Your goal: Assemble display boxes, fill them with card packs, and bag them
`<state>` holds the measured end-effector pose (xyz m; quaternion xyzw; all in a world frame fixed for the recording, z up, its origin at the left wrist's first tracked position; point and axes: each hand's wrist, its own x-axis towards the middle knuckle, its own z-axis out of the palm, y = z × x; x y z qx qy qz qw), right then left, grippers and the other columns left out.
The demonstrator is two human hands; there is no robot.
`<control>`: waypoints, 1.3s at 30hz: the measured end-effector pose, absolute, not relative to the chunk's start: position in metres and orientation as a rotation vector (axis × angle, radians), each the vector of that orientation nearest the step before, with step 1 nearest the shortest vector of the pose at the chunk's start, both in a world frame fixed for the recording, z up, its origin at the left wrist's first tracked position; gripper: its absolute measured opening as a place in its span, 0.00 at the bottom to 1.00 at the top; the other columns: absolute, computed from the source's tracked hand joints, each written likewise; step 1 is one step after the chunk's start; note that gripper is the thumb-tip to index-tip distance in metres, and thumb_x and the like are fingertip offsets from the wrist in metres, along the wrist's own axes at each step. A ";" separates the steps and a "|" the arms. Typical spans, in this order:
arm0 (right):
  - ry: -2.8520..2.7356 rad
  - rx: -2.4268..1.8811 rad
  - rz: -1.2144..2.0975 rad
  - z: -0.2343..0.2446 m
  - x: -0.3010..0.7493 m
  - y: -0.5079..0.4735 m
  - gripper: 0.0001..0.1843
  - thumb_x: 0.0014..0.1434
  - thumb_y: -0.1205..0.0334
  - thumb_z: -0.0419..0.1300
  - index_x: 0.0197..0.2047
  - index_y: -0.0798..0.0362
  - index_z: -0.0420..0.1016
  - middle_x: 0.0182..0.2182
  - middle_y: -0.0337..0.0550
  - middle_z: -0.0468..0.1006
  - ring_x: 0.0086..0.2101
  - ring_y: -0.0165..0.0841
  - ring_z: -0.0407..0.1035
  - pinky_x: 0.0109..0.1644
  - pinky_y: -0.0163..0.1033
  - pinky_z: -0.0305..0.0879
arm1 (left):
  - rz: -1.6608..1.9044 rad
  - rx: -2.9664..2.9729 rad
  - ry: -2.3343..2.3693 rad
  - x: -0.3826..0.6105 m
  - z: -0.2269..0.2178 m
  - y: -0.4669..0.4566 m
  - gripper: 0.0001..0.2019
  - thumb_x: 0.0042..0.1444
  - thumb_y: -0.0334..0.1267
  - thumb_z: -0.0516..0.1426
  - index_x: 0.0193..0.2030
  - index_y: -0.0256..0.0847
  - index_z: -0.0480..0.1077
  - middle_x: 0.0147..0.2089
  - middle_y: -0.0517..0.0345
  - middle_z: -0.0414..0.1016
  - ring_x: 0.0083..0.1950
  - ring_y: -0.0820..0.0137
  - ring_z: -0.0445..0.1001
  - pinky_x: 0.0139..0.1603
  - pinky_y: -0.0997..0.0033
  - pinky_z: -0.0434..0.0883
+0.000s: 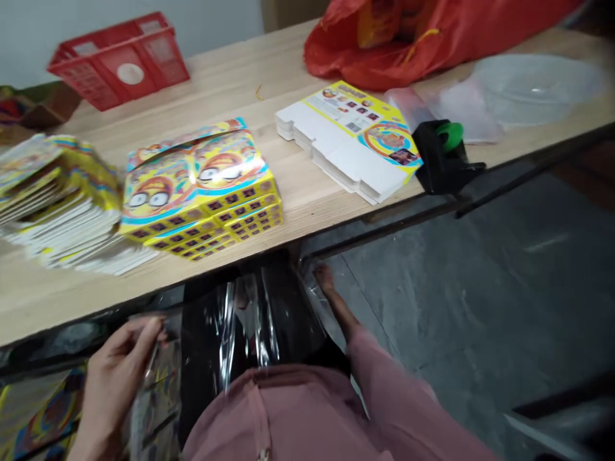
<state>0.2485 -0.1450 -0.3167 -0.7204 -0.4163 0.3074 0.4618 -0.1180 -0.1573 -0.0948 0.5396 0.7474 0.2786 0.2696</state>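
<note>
A clear plastic bag or sheet (262, 320) lies across my lap below the table edge, its folds shining. My left hand (118, 374) pinches its left side between thumb and fingers. Farther off on the right, my right hand (325, 278) is closed on the plastic's other side, low beside the table edge; its fingertips are small and hard to make out. Just ahead on the table stand stacked yellow cartoon boxes (202, 192). Flat printed cartons (81, 205) are fanned in a pile to their left.
Another stack of flattened cartons (346, 141) lies to the right, beside a black tape dispenser (439, 160) with a green roll. Behind are a red plastic basket (125, 64) and a big red bag (432, 45). More packed boxes (43, 410) sit at lower left.
</note>
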 end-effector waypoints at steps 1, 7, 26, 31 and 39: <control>-1.010 -1.755 0.745 -0.305 0.250 -0.148 0.17 0.66 0.47 0.55 0.41 0.51 0.76 0.34 0.44 0.80 0.34 0.38 0.75 0.42 0.49 0.76 | 0.755 1.496 1.970 -0.115 -0.093 -0.156 0.23 0.45 0.61 0.64 0.33 0.41 0.77 0.26 0.60 0.76 0.27 0.70 0.69 0.24 0.75 0.65; -1.251 -1.197 0.832 -0.162 0.210 -0.152 0.20 0.62 0.52 0.61 0.55 0.48 0.73 0.53 0.48 0.78 0.52 0.39 0.73 0.60 0.49 0.67 | 0.838 1.614 1.525 -0.087 -0.081 -0.145 0.19 0.52 0.55 0.63 0.32 0.38 0.77 0.24 0.59 0.75 0.24 0.74 0.67 0.26 0.77 0.64; -1.586 -0.685 1.478 -0.063 0.070 -0.120 0.16 0.59 0.47 0.62 0.34 0.53 0.75 0.24 0.35 0.73 0.24 0.26 0.64 0.31 0.34 0.61 | 0.870 1.515 1.074 -0.120 -0.032 -0.169 0.21 0.62 0.55 0.56 0.40 0.35 0.73 0.31 0.56 0.77 0.27 0.74 0.72 0.34 0.73 0.69; -1.613 -0.686 1.466 -0.059 0.068 -0.121 0.18 0.58 0.45 0.62 0.30 0.53 0.73 0.22 0.35 0.72 0.22 0.26 0.64 0.30 0.33 0.61 | 0.936 1.597 1.138 -0.120 -0.027 -0.172 0.20 0.63 0.54 0.55 0.36 0.36 0.73 0.32 0.56 0.77 0.29 0.73 0.74 0.37 0.72 0.70; -1.716 -0.747 1.383 -0.056 0.073 -0.122 0.18 0.58 0.46 0.61 0.28 0.53 0.73 0.21 0.36 0.71 0.22 0.27 0.64 0.27 0.32 0.64 | 0.817 1.622 1.116 -0.123 -0.022 -0.166 0.19 0.62 0.54 0.58 0.36 0.36 0.73 0.33 0.52 0.80 0.31 0.72 0.76 0.39 0.71 0.71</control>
